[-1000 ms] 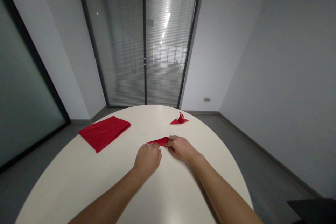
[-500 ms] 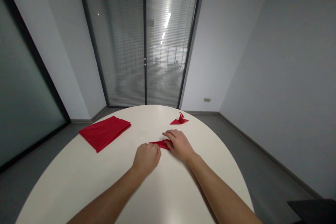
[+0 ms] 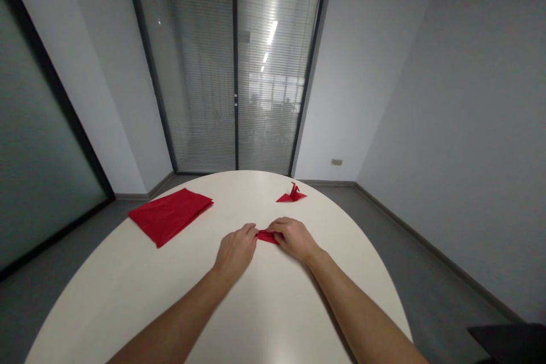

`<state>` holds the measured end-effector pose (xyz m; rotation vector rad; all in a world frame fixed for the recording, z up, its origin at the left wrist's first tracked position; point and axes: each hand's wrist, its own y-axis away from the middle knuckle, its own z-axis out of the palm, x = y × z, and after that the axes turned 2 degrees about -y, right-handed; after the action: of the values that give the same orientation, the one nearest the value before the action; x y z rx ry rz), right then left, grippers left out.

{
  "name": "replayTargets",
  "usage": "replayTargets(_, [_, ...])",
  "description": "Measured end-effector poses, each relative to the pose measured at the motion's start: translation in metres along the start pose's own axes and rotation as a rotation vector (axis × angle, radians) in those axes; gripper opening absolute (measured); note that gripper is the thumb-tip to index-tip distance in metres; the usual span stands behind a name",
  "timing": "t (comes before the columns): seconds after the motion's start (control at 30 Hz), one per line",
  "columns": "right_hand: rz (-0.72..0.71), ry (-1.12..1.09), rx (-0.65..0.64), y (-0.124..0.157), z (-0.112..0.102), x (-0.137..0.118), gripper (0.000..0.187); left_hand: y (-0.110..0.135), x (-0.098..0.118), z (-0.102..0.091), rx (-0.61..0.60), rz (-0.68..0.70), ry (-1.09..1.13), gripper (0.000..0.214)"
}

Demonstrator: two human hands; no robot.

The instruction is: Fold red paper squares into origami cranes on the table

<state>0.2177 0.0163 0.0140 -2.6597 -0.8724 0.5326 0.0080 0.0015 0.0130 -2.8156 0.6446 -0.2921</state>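
- right hand (image 3: 294, 239): fingers pinching folded red paper (image 3: 267, 237) at twelve o'clock
- left hand (image 3: 236, 250): at its nine-o'clock end; cannot tell if pinching
- uneven pulling could tear it

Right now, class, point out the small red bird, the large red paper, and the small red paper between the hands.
Small red bird (image 3: 293, 197): head view, on its folded body.
Large red paper (image 3: 171, 217): head view, middle of its upper face.
Small red paper (image 3: 267, 237): head view, on its uncovered part.
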Motion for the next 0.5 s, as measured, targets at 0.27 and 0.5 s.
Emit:
replayTargets(0.27, [-0.019,0.012,0.025,0.0014,-0.0066,-0.0054,0.024,0.0009,-0.0008,-0.0015,-0.024,0.043,0.020,0.027])
replayTargets(0.5, [-0.075,-0.022,0.023,-0.0007,-0.0074,-0.0039,0.018,0.0006,-0.0009,-0.0015,-0.042,0.037,0.004,0.027])
